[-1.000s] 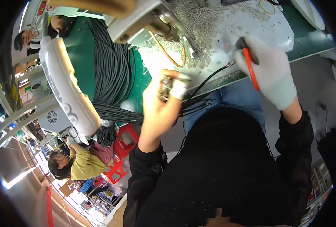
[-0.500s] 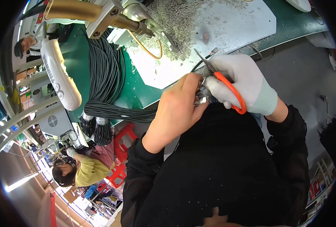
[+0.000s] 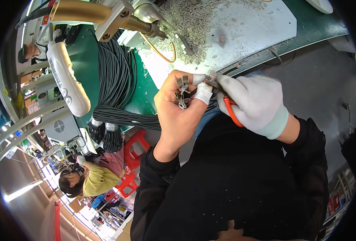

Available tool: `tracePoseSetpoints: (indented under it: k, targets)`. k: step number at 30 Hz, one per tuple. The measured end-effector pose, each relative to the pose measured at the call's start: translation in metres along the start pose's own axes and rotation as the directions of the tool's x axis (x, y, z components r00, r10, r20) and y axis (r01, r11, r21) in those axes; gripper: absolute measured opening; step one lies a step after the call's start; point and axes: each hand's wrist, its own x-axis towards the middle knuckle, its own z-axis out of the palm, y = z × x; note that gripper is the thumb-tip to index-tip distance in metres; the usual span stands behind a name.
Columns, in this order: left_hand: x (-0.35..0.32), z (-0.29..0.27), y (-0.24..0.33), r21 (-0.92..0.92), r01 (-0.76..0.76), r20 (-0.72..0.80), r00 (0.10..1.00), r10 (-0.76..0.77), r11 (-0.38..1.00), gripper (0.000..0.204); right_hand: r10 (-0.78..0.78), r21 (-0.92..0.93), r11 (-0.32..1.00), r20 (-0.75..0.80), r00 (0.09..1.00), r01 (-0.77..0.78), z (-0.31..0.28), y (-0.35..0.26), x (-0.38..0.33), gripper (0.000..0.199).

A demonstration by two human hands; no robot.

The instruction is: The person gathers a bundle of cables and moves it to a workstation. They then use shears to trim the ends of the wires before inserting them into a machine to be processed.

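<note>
My left hand (image 3: 173, 120) is bare except for white wraps on the thumb and index finger. Its curled fingers hold several cable ends with silvery metal connectors (image 3: 182, 83), which stick out over the palm. Another small metal connector (image 3: 211, 76) sits at the fingertips, where both hands meet. My right hand (image 3: 260, 100), in a white glove with a pale green cuff, grips red-handled pliers (image 3: 231, 111). The pliers' jaws are at the connector by the left thumb and partly hidden by my fingers; whether they touch it I cannot tell.
Beyond my hands, a pale metal plate (image 3: 258, 36) carries a heap of small metal pieces (image 3: 190, 28). A machine head (image 3: 146, 26) overhangs it. Coiled black cable (image 3: 115, 76) lies on the green table (image 3: 83, 60) at left, behind a white lamp (image 3: 67, 78). A co-worker (image 3: 93, 180) sits near red stools (image 3: 134, 148).
My left hand has turned palm up, bringing the connectors into view. My right hand has lowered and turned slightly, and the pliers' tip has swung down to the left fingertips.
</note>
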Motion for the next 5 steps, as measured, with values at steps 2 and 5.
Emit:
tracePoseSetpoints:
  k: [2,5]
  targets:
    - [0.0005,-0.0002,-0.0012,0.011,-0.02,0.0,1.0,0.02,1.0,0.015,0.038,0.112,0.993,0.045,0.998,-0.043,-0.0004,-0.0019,-0.0011,0.015]
    - [0.0009,-0.0021,-0.0037,0.025,-0.031,-0.023,0.999,0.032,0.999,0.017,0.098,0.323,0.936,0.146,0.984,-0.141,0.0008,-0.0029,-0.0011,0.015]
